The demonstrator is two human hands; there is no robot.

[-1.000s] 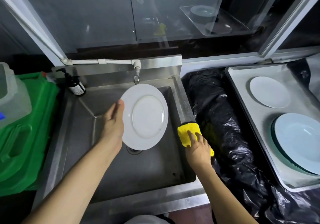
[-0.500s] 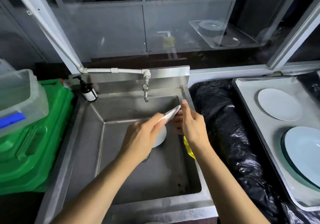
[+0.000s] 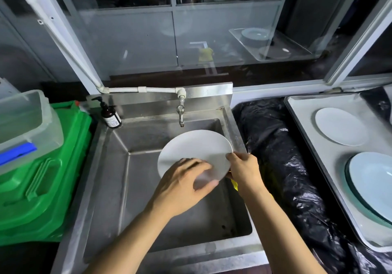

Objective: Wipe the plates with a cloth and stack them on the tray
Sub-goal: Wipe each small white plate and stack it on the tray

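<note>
A white plate (image 3: 197, 148) is held over the steel sink (image 3: 148, 188), its flat back facing me. My left hand (image 3: 182, 186) holds its near edge, thumb under the rim and fingers on top. My right hand (image 3: 244, 170) grips the plate's right edge. A sliver of the yellow cloth (image 3: 234, 184) shows below my right hand, on the sink's right rim. On the right, a grey tray (image 3: 307, 146) carries a small white plate (image 3: 339, 126) and a stack of pale blue plates (image 3: 375, 184).
A tap (image 3: 181, 112) juts over the sink's back wall. A brown pump bottle (image 3: 110, 116) stands at the back left corner. Green crates (image 3: 42, 178) with a clear tub (image 3: 25, 121) sit left. Black plastic sheeting (image 3: 286, 167) covers the counter between sink and tray.
The plate was flipped from face-up through edge-on to back-up. My right hand let the yellow cloth drop by the sink rim and took the plate's right edge.
</note>
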